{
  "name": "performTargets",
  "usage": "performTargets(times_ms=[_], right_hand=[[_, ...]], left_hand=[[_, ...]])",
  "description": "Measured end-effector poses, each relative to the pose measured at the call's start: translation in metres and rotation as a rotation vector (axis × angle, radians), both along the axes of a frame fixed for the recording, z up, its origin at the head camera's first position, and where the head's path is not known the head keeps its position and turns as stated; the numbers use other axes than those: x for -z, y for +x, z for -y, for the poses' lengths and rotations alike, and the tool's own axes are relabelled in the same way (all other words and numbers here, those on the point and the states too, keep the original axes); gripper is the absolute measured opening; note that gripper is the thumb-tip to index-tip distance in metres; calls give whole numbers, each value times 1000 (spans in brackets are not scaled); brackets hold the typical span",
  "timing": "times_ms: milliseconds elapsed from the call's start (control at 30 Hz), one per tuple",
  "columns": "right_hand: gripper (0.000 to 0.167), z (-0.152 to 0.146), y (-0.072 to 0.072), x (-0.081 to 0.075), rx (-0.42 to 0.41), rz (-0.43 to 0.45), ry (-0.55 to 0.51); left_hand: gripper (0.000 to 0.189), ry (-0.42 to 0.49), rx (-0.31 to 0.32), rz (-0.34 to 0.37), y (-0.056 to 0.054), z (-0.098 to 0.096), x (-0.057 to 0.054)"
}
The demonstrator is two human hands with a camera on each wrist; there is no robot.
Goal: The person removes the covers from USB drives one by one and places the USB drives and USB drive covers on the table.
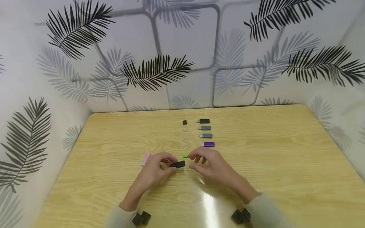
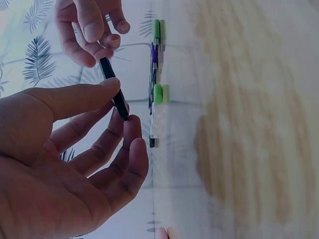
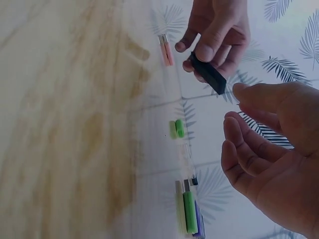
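My left hand [image 1: 156, 167] pinches a black USB stick [image 1: 178, 164] between thumb and fingers, above the table. Just to the right, my right hand [image 1: 211, 162] faces the stick's free end, thumb and fingertips apart with nothing seen between them. In the right wrist view, the black stick [image 3: 212, 77] points toward the right thumb. A green cap [image 1: 185, 155] lies behind the two hands. Beside the left hand rests a pink USB stick [image 1: 146, 158]. The right wrist view also shows a green USB stick [image 3: 190, 211], which the right hand hides in the head view.
Farther back, a column holds black, grey and purple USB sticks [image 1: 208, 144]. Left of them runs a row of small caps, a black cap [image 1: 184, 122] at the back and clear caps [image 1: 185, 137] after it. The wooden table [image 1: 119, 133] meets a leaf-patterned curtain [image 1: 188, 85].
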State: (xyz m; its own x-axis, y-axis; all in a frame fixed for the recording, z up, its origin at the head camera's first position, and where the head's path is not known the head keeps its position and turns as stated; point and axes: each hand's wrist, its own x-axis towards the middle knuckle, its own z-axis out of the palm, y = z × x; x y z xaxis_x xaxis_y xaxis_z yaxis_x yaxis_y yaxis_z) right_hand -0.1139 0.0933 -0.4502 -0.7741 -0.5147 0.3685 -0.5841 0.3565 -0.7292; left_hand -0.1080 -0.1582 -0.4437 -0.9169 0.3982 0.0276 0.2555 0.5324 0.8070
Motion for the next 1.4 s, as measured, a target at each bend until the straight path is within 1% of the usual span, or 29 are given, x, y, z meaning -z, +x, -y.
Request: performTargets(times_ms=[100, 200, 300, 467, 633, 767, 867, 967, 1033, 1133, 1233, 1300, 1400], right_hand=[[25, 2, 1, 1, -3, -6, -11], [24, 4, 2, 1, -2, 8, -20], [22, 5, 3, 0, -3, 50, -22], [19, 7, 5, -1, 10, 145, -19], [18, 5, 5, 0, 15, 213, -41], [22, 2, 4, -1, 17, 247, -74], [25, 0, 4, -3, 18, 284, -105], [25, -2, 4, -6, 30, 326, -132], [22, -2, 3, -8, 48, 348, -155], [18, -3, 3, -10, 79, 369, -192], [16, -4, 3, -11, 85, 374, -223], [16, -6, 3, -13, 80, 376, -228], [15, -7, 2, -13, 75, 376, -225]], left_hand=[[18, 21, -4, -3, 2, -4, -3], [17, 40, 2, 7, 3, -7, -5], [17, 62, 11, 24, 4, -10, -7], [19, 81, 13, 30, 6, -13, -8], [16, 109, 11, 45, 6, -16, -7], [13, 165, 0, 78, 6, -18, -7], [11, 210, 8, 94, 5, -20, -7], [12, 241, 17, 98, 5, -23, -5], [14, 262, 5, 107, 5, -25, -4], [12, 291, -33, 126, 5, -29, -4], [9, 316, -68, 143, 5, -32, -5], [9, 330, -74, 155, 4, -33, -6], [11, 344, -67, 181, 2, -35, -8]])
